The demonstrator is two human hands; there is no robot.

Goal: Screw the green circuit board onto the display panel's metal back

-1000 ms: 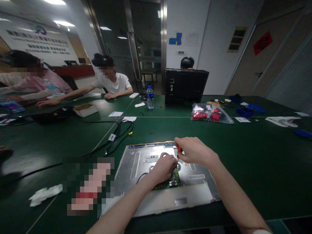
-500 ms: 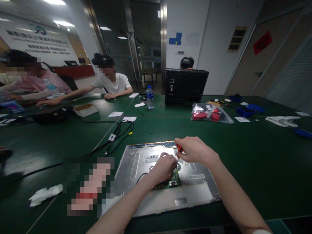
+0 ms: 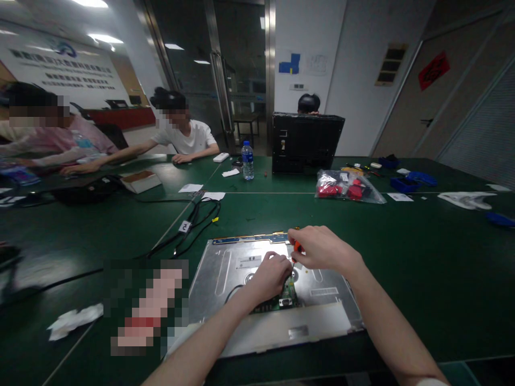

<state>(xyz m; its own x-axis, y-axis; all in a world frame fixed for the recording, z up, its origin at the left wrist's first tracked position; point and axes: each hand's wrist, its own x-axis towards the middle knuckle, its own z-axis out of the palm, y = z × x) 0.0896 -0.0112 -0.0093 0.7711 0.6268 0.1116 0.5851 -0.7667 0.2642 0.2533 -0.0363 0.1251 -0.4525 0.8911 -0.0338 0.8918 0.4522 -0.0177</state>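
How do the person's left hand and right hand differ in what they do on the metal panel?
The right hand grips a screwdriver with an orange handle, tip pointing down; the left hand holds no tool and rests, curled, on the green circuit board. The right hand is raised above the metal panel; the left hand lies lower, on it. Both meet at the same spot near the panel's middle.

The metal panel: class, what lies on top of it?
On the metal panel a green circuit board shows, partly covered by the left hand; the right hand holds a screwdriver.
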